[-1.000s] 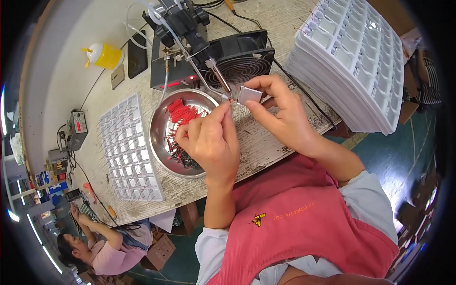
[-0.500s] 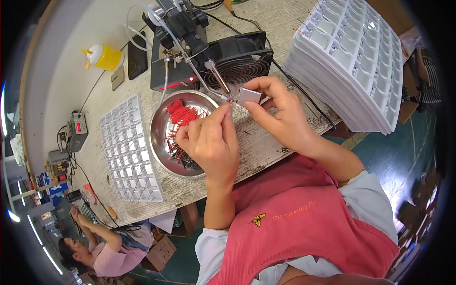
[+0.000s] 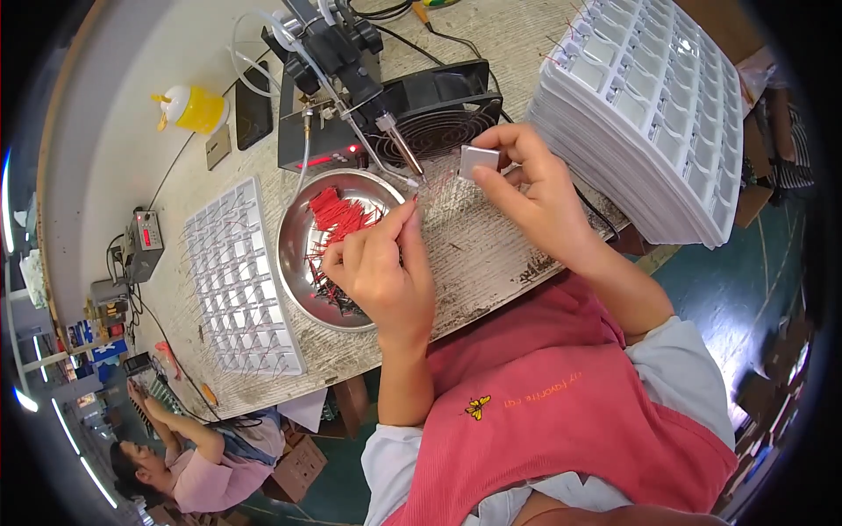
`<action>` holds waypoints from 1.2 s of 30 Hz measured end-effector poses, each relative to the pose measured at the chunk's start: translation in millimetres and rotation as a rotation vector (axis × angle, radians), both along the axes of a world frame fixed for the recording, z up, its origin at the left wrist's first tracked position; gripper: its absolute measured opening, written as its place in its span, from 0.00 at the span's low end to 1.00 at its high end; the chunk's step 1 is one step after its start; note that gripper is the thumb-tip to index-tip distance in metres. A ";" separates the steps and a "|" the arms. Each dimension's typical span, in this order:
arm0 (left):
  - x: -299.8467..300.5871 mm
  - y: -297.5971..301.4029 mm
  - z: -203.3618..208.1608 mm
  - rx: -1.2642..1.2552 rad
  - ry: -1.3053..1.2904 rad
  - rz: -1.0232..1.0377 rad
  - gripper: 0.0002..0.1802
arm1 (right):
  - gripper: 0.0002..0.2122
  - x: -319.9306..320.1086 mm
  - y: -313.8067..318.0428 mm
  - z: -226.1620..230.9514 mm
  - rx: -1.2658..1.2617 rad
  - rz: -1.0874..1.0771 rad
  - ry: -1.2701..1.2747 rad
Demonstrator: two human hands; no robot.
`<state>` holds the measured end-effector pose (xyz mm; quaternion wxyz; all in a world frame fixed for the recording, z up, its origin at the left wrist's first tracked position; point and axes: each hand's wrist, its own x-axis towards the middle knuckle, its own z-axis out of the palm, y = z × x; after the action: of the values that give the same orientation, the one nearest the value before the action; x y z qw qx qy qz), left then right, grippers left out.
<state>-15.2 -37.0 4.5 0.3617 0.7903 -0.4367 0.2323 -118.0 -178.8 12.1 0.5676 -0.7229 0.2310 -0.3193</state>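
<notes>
the left hand (image 3: 384, 273) reaches up across the metal bowl's (image 3: 292, 250) right rim, thumb and forefinger together below the soldering iron (image 3: 400, 142); whether they pinch anything is too small to tell. the right hand (image 3: 542, 195), angled leftward, clamps a pale square piece (image 3: 477, 159) above the table (image 3: 478, 261), apart from the iron tip.

Head-worn fisheye view, facing downward, close above workbench (image 3: 478, 250)

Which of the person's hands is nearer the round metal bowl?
Left: the left hand is by the bowl, at its right edge; the right hand is farther right.
</notes>
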 end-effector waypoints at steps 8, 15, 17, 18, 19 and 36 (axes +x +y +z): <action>-1.4 1.0 0.6 -0.004 0.036 -0.025 0.08 | 0.12 3.2 10.0 -3.9 -0.085 0.135 0.015; -2.4 1.5 2.4 -0.032 0.057 -0.037 0.09 | 0.11 5.5 13.0 -3.2 -0.087 0.152 0.038; -2.2 0.9 2.7 -0.034 0.057 -0.042 0.09 | 0.11 5.5 13.2 -2.1 -0.082 0.144 0.017; -2.2 0.7 2.9 -0.034 0.057 -0.046 0.09 | 0.11 5.7 13.4 -1.8 -0.082 0.144 0.017; -2.4 0.6 3.4 -0.034 0.057 -0.046 0.09 | 0.11 5.9 13.5 -1.7 -0.083 0.142 0.012; -3.0 -1.3 2.2 -0.033 0.061 -0.047 0.09 | 0.11 4.0 15.6 0.8 -0.087 0.138 -0.017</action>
<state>-18.2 -38.3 6.7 0.3932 0.7805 -0.4399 0.2066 -114.1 -163.2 13.0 0.5582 -0.7584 0.1617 -0.2952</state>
